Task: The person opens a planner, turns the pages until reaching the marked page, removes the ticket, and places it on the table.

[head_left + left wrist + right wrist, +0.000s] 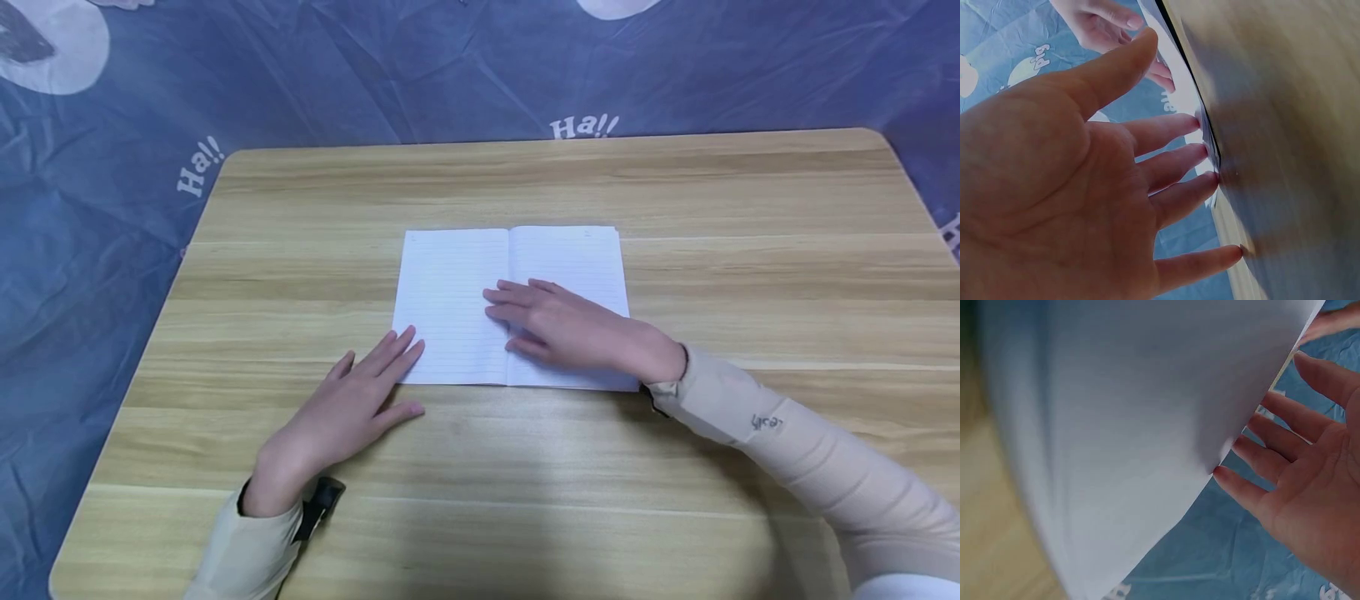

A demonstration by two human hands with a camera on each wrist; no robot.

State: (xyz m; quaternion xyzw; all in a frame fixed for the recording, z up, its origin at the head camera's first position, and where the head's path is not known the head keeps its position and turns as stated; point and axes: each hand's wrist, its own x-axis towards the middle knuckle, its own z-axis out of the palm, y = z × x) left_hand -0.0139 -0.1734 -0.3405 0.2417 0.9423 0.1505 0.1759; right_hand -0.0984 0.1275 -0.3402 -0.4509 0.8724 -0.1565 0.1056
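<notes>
An open notebook (453, 271) with ruled blank pages lies flat on the wooden table, its spine running up the middle. The left hand (341, 417) rests at its lower left corner, fingers spread and straight; in the left wrist view several fingertips touch the page edge (1179, 81) while the little finger (1200, 265) touches the table beside it. Over the right page and the centre fold lies the right hand (566, 329), fingers straight and pointing left. The right wrist view shows its fingertips on the paper (1122, 437), with the palm raised off it.
The wooden table (525, 492) has rounded corners and extends around the notebook on all sides. Blue cloth (337, 75) with white "Ha!!" lettering hangs behind the table and along its left side. Beige sleeves (750, 417) cover both forearms.
</notes>
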